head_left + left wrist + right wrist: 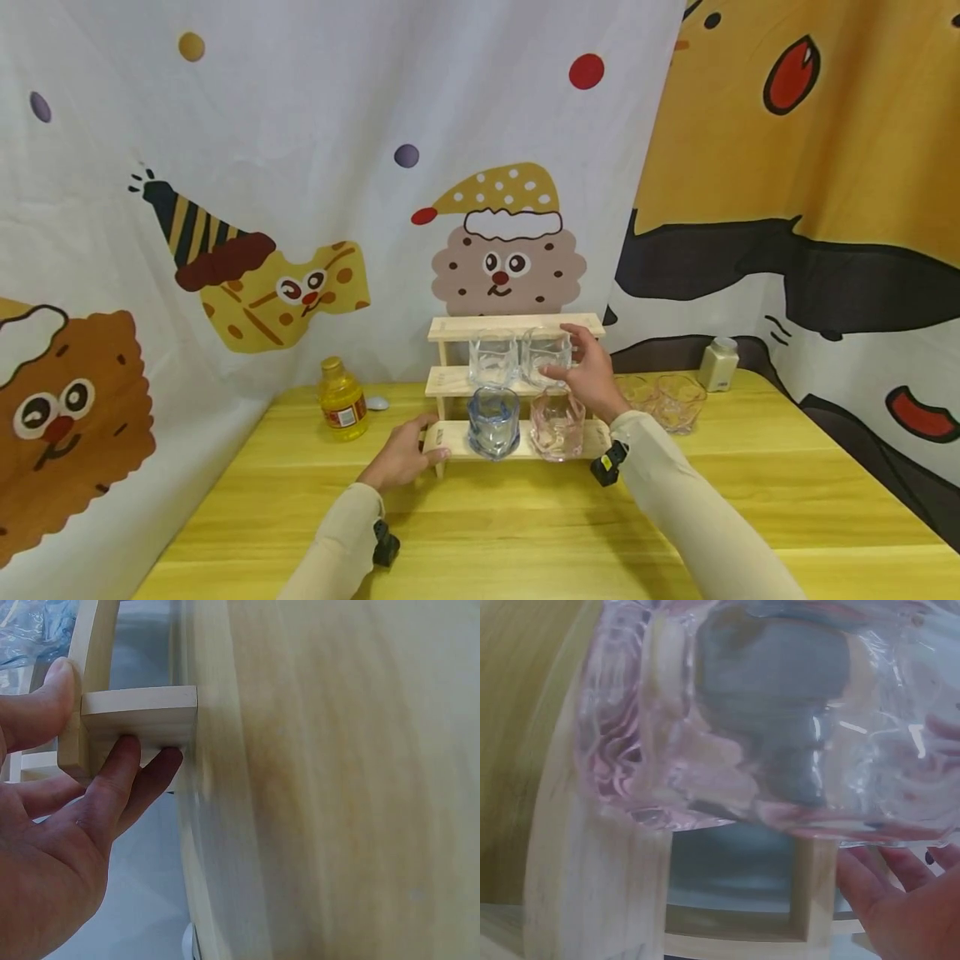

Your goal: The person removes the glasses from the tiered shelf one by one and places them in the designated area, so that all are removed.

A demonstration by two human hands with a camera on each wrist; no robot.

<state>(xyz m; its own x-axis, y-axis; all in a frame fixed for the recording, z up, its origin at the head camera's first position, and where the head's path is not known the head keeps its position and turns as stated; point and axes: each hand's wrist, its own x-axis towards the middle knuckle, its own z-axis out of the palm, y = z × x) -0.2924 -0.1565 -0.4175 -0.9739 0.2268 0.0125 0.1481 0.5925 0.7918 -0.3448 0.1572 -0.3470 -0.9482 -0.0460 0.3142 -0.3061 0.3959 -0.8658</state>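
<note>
A three-tier wooden shelf (pixel 450 439) stands on the table near the back. My left hand (pixel 401 454) grips the left end of its lowest board, thumb on top and fingers beneath, as the left wrist view also shows on the shelf (pixel 142 705). On the middle tier, my right hand (pixel 594 379) holds the right-hand clear glass (pixel 543 354) between thumb and fingers. Beside it stands another clear glass (pixel 492 358). The lowest board carries a blue glass (pixel 495 425) and a pink glass (pixel 557 429); the pink glass (pixel 742 712) partly hides my right hand in the right wrist view.
Left of the shelf are a yellow bottle (pixel 342 408) with a label and a white spoon (pixel 377 403). Behind my right forearm, pinkish glasses (pixel 678 408) sit on the wooden table (pixel 480 525). A white-capped jar (pixel 720 364) is at the back right, before a printed curtain (pixel 300 125).
</note>
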